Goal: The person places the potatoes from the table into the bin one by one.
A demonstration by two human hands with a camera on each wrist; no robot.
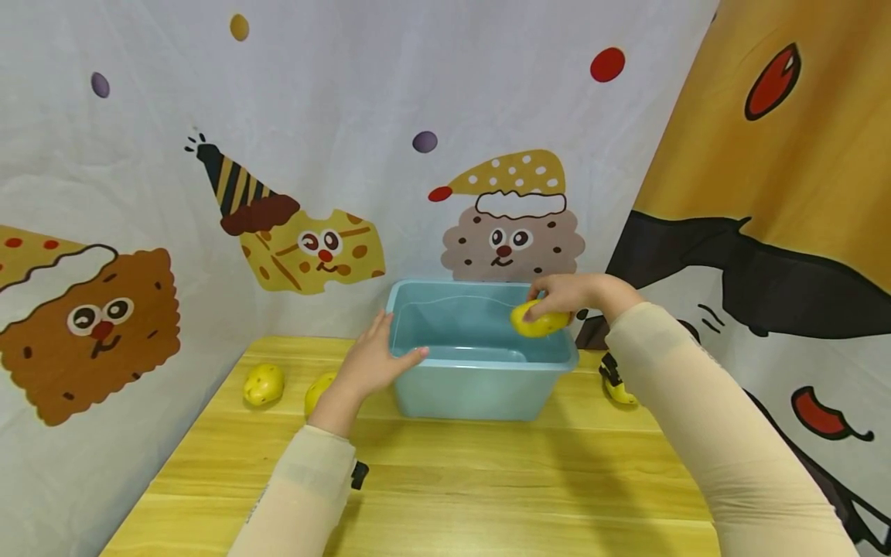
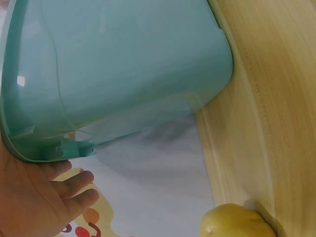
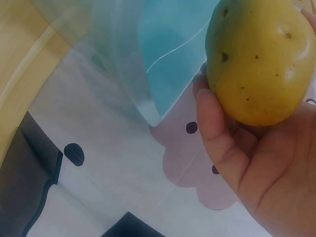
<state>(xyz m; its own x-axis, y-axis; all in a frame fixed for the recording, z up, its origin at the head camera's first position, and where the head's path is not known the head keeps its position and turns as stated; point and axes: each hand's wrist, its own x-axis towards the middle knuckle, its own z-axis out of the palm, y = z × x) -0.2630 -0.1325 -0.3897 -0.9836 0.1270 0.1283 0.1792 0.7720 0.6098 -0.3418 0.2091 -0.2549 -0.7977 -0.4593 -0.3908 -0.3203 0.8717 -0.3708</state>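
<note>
A light blue plastic bin (image 1: 473, 394) stands on the wooden table. Over its right end, my right hand (image 1: 574, 294) grips a yellow potato (image 1: 536, 321) between thumb and fingers. Close up in the right wrist view, that potato (image 3: 259, 61) shows dark specks on its skin. My left hand (image 1: 369, 363) rests at the bin's left rim with its fingers extended. The left wrist view has those fingers (image 2: 74, 190) straight, just under the rim.
Two more potatoes lie left of the bin: one farther out (image 1: 264, 384), the other (image 1: 318, 391) partly hidden by my left hand. Another yellow potato (image 1: 619, 394) sits to the right, half behind my right sleeve. A cartoon-printed curtain (image 1: 418, 209) hangs behind the table (image 1: 473, 480).
</note>
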